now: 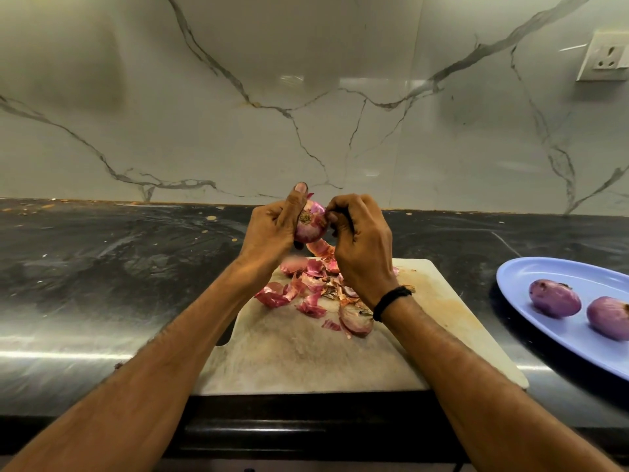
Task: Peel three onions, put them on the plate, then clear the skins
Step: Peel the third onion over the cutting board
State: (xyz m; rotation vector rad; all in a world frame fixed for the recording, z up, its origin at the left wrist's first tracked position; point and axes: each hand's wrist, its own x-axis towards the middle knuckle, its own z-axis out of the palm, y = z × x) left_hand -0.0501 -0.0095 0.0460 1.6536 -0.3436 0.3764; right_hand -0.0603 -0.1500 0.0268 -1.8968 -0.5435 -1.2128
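My left hand [272,233] grips a red onion [311,224] in the air above the cutting board [306,356], root end facing me. My right hand [360,243] pinches a strip of skin at the onion's right side, and a loose piece of peel [320,248] hangs below the onion. A pile of pink and brown skins [313,291] lies on the far half of the board. Two peeled onions [554,298] [609,317] rest on the blue plate [520,277] at the right.
The board sits at the front edge of a dark stone counter [119,267]. A marble backsplash [306,114] rises behind it, with a wall socket [604,56] at the upper right. The plate runs out of frame on the right.
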